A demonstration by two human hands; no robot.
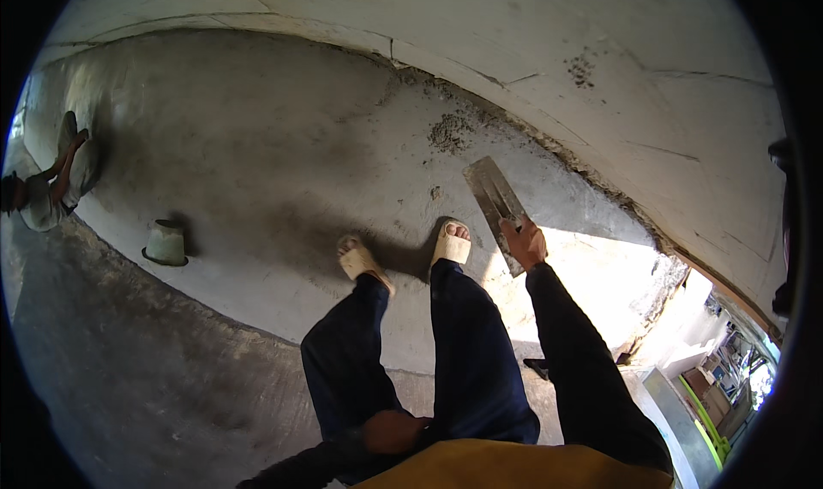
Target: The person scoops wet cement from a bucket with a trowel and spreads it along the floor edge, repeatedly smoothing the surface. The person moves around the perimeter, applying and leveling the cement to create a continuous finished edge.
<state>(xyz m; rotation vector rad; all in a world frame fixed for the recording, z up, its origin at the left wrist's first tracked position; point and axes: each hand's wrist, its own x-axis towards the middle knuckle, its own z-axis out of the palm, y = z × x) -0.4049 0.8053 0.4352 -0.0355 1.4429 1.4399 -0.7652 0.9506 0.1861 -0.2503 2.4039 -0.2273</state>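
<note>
My right hand [525, 246] grips a rectangular metal plastering trowel [487, 189]. Its long flat blade is smeared with grey and tilts up to the left, over the floor beside my right foot. My left hand [396, 432] rests low against my thigh; its fingers are too dark and blurred to read. Grey cement floor [257, 146] spreads around my feet, which are in light-coloured sandals [453, 246]. Some dark mortar crumbs [449, 133] lie on the floor beyond the trowel.
A pale wall [669, 69] with cracks and a rough lower edge borders the floor. At the left, a short pipe stub [166, 242] stands up and another person [60, 180] crouches. Bright sunlight falls at the right, near panels with a green edge [705, 420].
</note>
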